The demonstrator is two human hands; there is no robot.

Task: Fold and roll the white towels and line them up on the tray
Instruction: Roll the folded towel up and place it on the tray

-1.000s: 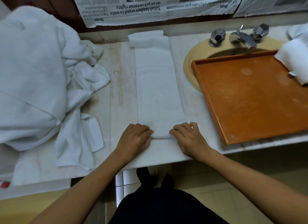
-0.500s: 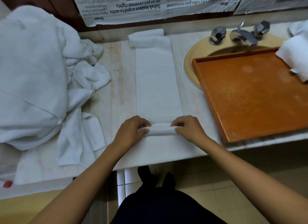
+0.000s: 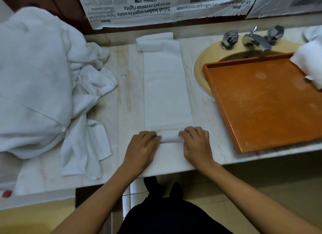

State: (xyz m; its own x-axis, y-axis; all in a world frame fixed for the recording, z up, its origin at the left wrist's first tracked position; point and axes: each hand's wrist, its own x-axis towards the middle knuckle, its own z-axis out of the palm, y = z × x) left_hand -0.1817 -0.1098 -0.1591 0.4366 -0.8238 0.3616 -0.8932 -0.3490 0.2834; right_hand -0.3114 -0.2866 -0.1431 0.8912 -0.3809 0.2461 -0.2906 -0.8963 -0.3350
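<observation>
With our left hand [image 3: 142,146] and right hand [image 3: 196,143] curled on the small roll of the folded towel [image 3: 165,87], uneven pushing may skew it.

Count on inspection: one folded towel [image 3: 165,87], one tray [image 3: 261,103], one sink [image 3: 202,68], two tap handles [image 3: 230,39], one spout [image 3: 256,41], two hands: left hand [image 3: 142,146], right hand [image 3: 197,145]. Towel heap [image 3: 34,77]: number indeterminate.

Both bare arms reach forward, side by side. The left hand [image 3: 142,147] and the right hand [image 3: 196,145] are palm down and near each other. Their fingers curl over the two ends of the towel roll [image 3: 169,137].
</observation>
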